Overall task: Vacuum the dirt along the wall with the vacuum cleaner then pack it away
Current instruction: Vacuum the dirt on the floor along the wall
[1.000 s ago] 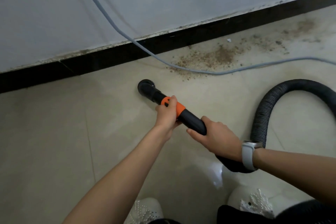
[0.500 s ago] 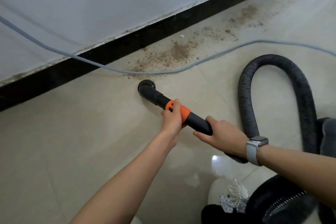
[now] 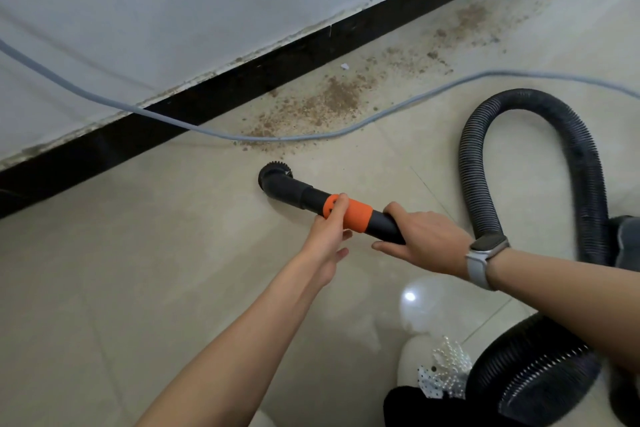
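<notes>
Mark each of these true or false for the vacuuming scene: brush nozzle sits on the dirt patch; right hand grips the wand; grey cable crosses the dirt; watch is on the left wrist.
1. The brush nozzle sits on the dirt patch. False: it rests on clean tile short of the dirt.
2. The right hand grips the black wand behind the orange collar. True.
3. The grey cable runs across the near edge of the dirt. True.
4. The watch is on the left wrist. False: it is on the right wrist; the left hand touches the orange collar.
</notes>
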The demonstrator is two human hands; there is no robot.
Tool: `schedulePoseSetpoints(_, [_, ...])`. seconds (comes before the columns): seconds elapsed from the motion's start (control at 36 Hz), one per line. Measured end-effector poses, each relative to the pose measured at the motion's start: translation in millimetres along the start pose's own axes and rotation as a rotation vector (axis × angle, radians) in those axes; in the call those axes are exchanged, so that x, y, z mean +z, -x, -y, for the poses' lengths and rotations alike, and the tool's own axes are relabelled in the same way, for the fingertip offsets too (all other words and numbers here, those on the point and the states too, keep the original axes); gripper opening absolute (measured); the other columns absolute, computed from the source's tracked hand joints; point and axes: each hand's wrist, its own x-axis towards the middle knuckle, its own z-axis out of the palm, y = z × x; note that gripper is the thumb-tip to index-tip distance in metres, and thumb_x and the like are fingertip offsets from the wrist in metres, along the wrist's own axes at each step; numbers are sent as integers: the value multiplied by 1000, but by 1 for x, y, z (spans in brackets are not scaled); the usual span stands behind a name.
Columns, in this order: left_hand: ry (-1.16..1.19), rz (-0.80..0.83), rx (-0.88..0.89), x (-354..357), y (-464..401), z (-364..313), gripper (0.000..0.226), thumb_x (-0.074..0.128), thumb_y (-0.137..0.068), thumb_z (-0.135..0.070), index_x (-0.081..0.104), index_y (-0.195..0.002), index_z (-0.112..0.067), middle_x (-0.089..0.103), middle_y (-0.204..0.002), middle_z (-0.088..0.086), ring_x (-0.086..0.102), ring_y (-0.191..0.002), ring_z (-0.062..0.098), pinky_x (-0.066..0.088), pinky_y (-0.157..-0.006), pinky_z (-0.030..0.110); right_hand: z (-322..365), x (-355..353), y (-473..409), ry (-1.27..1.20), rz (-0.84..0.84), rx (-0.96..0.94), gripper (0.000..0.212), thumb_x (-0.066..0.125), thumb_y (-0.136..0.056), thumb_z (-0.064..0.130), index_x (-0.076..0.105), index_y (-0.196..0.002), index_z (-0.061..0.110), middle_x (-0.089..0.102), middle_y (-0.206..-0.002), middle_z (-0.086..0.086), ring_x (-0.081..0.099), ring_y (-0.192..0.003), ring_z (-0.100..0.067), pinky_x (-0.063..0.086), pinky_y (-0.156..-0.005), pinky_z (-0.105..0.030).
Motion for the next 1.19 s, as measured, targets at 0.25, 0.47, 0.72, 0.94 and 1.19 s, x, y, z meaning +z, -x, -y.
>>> schedulePoseSetpoints(0.25, [-18,-97,5,-17,1,1,48,50,-93,-52,47,-132,-26,53,-131,-3,47,-115,17,34,-94,34,21,13,-16,-30,-116,-47,46,49,-95,44,35,-130,17,58,-120,-3,61,-96,-28,42,-69,-35])
schedulePoseSetpoints(0.47, [-133,-51,39,-28,6,2,48,51,-92,-53,51,-129,-22,54,-122,-5,47,-118,15,34,-99,32,30,10,-30,107,-126,-137,53,39,-94,58,32,-132,22,60,-108,-4,64,-87,-28,40,-63,-32])
schedulePoseSetpoints(0.72, [-1038,-453,162,-71,-12,22,70,59,-79,-65,47,-133,-23,39,-141,4,28,-136,28,32,-107,41,-19,-23,-38,10,-55,4,41,53,-89,56,40,-105,20,55,-78,-6,61,-79,-33,35,-61,-33])
schedulePoseSetpoints(0.94, [-1447,-355,64,-102,-26,34,96,64,-84,-48,0,-152,-27,-18,-159,7,-14,-146,32,13,-115,55,-76,-45,-30,-178,-7,201,30,59,-89,47,48,-95,20,56,-67,-1,54,-59,-20,42,-58,-33])
schedulePoseSetpoints(1.19, [-1458,-518,231,-110,-29,13,55,53,-90,-39,38,-139,-20,26,-150,5,20,-137,28,25,-107,43,-29,-40,-49,-169,63,30,35,57,-88,51,49,-101,19,56,-71,0,57,-68,-23,42,-61,-34])
